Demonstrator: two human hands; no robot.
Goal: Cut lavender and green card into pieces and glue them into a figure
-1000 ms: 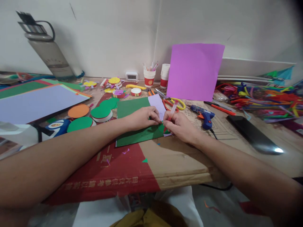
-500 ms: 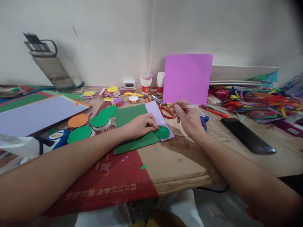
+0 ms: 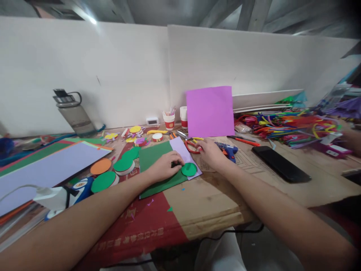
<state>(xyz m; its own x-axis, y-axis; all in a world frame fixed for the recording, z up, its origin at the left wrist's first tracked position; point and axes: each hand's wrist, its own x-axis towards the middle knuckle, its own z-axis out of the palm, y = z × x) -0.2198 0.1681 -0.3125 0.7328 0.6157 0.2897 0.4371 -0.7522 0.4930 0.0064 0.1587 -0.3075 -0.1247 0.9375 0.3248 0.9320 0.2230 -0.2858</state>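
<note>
My left hand rests on a dark green paper sheet, fingers bent, with a gap between thumb and fingertips. Just right of those fingertips a bright green disc lies over a light purple sheet, which shows from under the dark green one. My right hand is at the red-handled scissors, its fingers drawn together. A small red bit shows at its fingertips; whether that is a pen end or part of the scissors I cannot tell. Behind this hand lies a blue glue gun.
Left are round green boxes, an orange disc, paper sheets and a bottle. A purple sheet stands at the back. A black phone, pipe cleaners and another person's hand are right.
My right hand has moved left and down to the scissors; the pen seen in it earlier no longer shows clearly. My left fingers have shifted off the green disc's edge. The view has tilted up.
</note>
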